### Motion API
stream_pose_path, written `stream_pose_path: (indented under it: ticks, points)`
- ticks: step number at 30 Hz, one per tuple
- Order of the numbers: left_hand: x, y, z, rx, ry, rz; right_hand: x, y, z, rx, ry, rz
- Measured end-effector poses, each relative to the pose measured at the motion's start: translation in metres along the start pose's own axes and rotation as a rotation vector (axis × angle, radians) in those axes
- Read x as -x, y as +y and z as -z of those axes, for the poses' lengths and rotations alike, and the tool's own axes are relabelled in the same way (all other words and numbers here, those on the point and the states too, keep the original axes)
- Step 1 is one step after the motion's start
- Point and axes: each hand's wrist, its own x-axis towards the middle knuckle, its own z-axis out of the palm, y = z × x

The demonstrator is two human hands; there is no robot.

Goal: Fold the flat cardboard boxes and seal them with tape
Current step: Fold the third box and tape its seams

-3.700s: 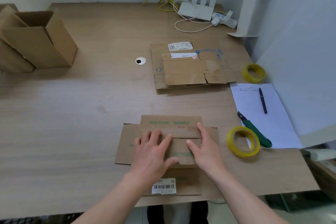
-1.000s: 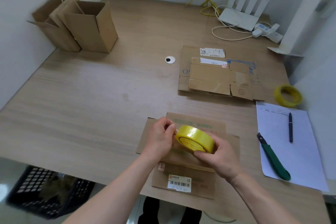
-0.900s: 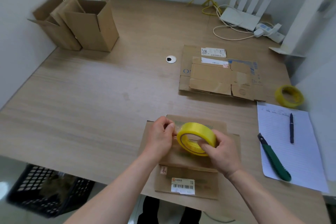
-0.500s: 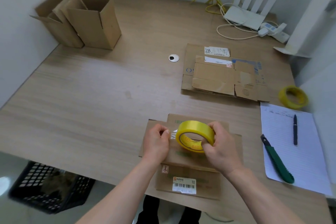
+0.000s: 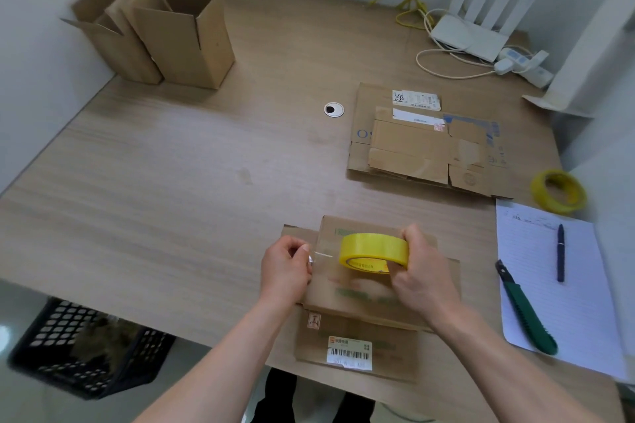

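A flattened cardboard box [image 5: 357, 323] with a barcode label lies at the table's near edge. Above it my right hand [image 5: 421, 276] grips a yellow tape roll [image 5: 374, 252]. My left hand [image 5: 286, 268] pinches the free end of the clear tape, and a short strip stretches between that hand and the roll. A stack of flat cardboard boxes [image 5: 426, 144] lies further back on the right. Two folded open boxes [image 5: 161, 31] stand at the back left against the wall.
A second yellow tape roll [image 5: 558, 191] sits at the right, beside a sheet of paper [image 5: 556, 288] with a pen [image 5: 560, 252] and a green utility knife [image 5: 525, 311]. A router and cables [image 5: 470, 34] fill the back right. A black crate [image 5: 89, 350] stands on the floor at left.
My right hand fetched the yellow tape roll from the right and brought it over the flat box. My left hand has pulled the tape end out to the left.
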Motion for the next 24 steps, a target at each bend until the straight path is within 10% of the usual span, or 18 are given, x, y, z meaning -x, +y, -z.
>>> stream_pose_path:
  ticks: [24]
  points:
    - [-0.001, -0.02, 0.008, -0.386, 0.085, -0.035, 0.005, -0.014, -0.008, 0.143, -0.005, 0.078]
